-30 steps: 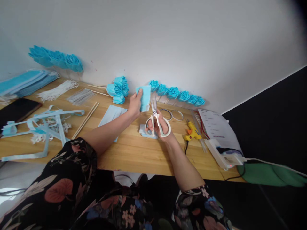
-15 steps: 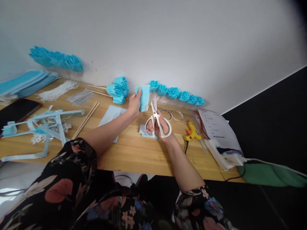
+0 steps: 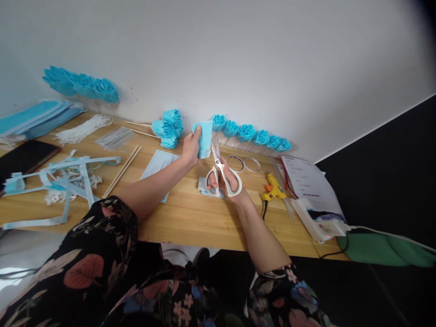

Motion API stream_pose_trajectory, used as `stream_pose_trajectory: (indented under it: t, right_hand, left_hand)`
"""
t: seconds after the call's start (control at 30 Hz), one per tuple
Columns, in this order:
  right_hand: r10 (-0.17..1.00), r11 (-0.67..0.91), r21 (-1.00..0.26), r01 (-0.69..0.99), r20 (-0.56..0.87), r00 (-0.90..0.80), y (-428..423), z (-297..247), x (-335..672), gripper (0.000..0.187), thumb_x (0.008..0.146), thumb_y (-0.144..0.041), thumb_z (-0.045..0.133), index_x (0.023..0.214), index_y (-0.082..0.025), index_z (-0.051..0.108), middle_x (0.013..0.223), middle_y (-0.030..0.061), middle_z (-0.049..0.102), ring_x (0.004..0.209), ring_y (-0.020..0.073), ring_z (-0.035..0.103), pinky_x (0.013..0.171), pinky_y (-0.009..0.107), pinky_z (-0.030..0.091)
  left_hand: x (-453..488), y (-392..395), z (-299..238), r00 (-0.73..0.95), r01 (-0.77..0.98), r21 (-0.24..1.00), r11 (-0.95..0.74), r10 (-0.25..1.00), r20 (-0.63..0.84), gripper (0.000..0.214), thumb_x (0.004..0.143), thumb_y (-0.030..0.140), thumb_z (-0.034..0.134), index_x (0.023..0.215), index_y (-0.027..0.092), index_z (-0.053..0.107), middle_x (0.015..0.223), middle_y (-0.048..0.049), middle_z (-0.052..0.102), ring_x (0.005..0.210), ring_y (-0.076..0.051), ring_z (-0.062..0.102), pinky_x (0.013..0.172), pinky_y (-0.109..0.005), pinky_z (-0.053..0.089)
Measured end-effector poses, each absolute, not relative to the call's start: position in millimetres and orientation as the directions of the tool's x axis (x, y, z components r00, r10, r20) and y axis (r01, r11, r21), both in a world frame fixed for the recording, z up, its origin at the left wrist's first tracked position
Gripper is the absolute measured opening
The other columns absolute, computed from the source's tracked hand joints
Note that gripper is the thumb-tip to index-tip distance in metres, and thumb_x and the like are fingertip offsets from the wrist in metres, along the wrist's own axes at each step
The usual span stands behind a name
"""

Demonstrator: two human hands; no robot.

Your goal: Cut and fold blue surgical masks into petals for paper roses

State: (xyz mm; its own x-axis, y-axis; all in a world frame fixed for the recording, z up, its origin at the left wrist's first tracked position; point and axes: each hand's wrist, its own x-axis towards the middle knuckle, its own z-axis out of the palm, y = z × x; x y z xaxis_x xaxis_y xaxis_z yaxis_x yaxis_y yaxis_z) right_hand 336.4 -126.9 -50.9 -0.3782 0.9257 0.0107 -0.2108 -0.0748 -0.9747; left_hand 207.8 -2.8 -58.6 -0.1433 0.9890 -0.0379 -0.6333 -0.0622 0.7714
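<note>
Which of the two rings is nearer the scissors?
The left ring, closest to the scissors in the right hand; the other ring lies farther right, toward the glue gun.

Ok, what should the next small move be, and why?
Probably ease the scissors slightly toward the blue piece. The left hand pinches that piece, and the right hand holds the scissors with their blades parted, close to its lower corner. Whether they touch it, I can't tell.

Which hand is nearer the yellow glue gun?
Right. The right hand, holding the scissors, is left of the glue gun; the left hand, holding the blue piece, is farther left.
</note>
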Motion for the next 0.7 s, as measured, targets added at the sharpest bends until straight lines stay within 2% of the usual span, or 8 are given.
stream_pose_trajectory:
  t: [0.43, 0.7]
  right_hand:
    - [0.910, -0.063, -0.969, -0.239, 0.043, -0.412, -128, -49, 335, 0.069, 0.087, -0.068, 0.058, 0.140, -0.028, 0.042, 0.061, -0.0057, 0.056, 0.051, 0.0130, 0.048, 0.051, 0.026, 0.049]
    - [0.906, -0.078, -0.976, -0.205, 0.016, -0.422, -128, -52, 334, 0.076, 0.084, -0.072, 0.059, 0.143, -0.027, 0.043, 0.060, -0.0050, 0.057, 0.051, 0.0138, 0.050, 0.050, 0.027, 0.049]
  left_hand:
    - [207, -7, -54, -0.146, -0.625, 0.778, -0.069, 0.989, -0.030, 0.039, 0.083, 0.051, 0.073, 0.074, 0.017, 0.057, 0.064, 0.0031, 0.053, 0.056, -0.009, 0.049, 0.055, -0.020, 0.039]
    - [209, -14, -52, -0.095, -0.605, 0.794, -0.052, 0.995, -0.007, 0.043, 0.083, 0.054, 0.072, 0.070, 0.018, 0.054, 0.058, 0.0032, 0.051, 0.050, -0.008, 0.047, 0.051, -0.021, 0.037]
